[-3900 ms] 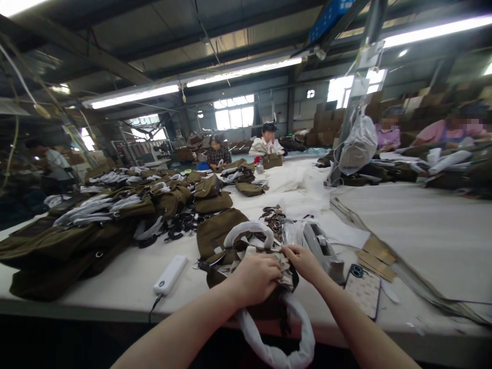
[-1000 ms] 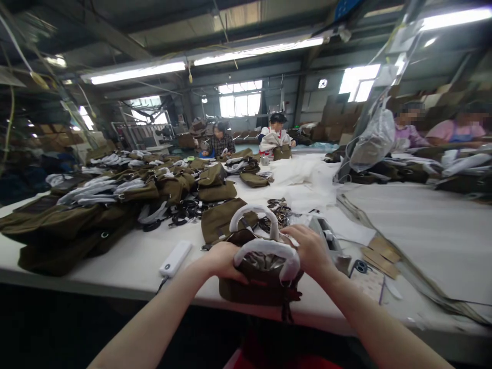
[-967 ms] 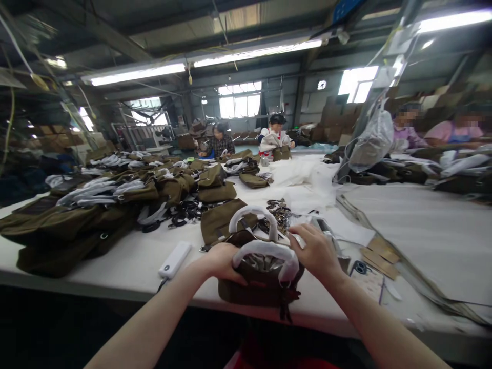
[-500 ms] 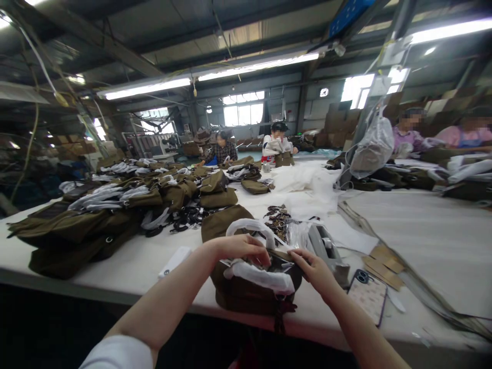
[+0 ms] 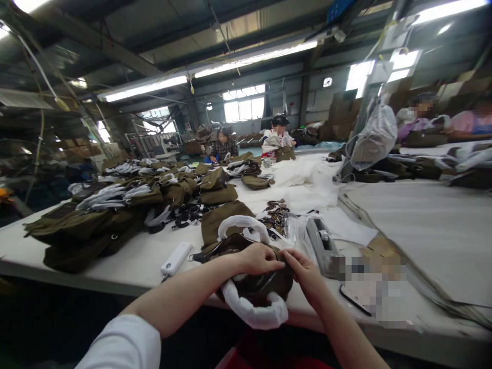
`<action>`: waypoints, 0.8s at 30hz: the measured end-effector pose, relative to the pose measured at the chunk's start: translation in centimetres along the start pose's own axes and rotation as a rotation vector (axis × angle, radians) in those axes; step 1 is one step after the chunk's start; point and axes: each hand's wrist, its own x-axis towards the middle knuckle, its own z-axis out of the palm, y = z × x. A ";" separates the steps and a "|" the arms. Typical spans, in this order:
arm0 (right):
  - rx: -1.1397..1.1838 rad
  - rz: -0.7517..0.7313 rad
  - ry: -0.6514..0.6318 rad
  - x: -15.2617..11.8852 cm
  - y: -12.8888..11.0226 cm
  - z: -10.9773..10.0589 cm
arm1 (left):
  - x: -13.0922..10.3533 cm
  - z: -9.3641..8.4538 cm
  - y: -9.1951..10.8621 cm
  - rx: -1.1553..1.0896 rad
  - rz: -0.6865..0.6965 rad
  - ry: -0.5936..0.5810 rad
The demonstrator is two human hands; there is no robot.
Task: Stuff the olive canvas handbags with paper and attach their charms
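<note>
An olive-green handbag (image 5: 226,221) stands at the table's front edge with its top open. Both of its handles, the far one (image 5: 240,221) and the near one (image 5: 255,313), are wrapped in white material. My left hand (image 5: 262,259) reaches across the opening, its fingers closed on the right end of the bag's rim. Close beside it, my right hand (image 5: 303,267) pinches the same rim from outside. Whatever small part lies between the fingertips is hidden. A strap with a metal ring sticks out at the bag's left end.
A heap of similar olive bags (image 5: 103,225) covers the left of the table. Metal clasps and chains (image 5: 277,215) lie behind my bag, beside a grey tape dispenser (image 5: 322,246). A white device (image 5: 177,258) lies to the left. Co-workers sit farther back.
My left hand has moved from inside the bag's opening to its right rim, beside my right hand. The near handle has dropped forward over the bag's front.
</note>
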 end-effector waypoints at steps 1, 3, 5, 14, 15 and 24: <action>-0.006 -0.011 0.005 -0.1 0.0 0.0 | -0.1 0.1 -0.1 -0.016 -0.001 0.028; -0.008 -0.037 0.026 -0.1 0.0 -0.2 | -0.4 -0.2 -0.4 -0.097 -0.064 0.073; 0.009 -0.069 0.061 -0.1 0.1 -0.5 | -0.6 -0.8 -0.8 -0.153 -0.149 0.131; 0.013 -0.049 0.025 -0.4 0.8 0.3 | -1.8 -0.4 -1.5 -0.215 -0.163 -0.074; 0.004 -0.052 0.012 -0.6 0.8 0.6 | -2.0 -0.1 -1.3 -0.188 -0.123 -0.073; -0.160 -0.113 -0.044 -2.8 0.0 2.1 | -4.4 0.0 0.2 -0.118 -0.052 -0.011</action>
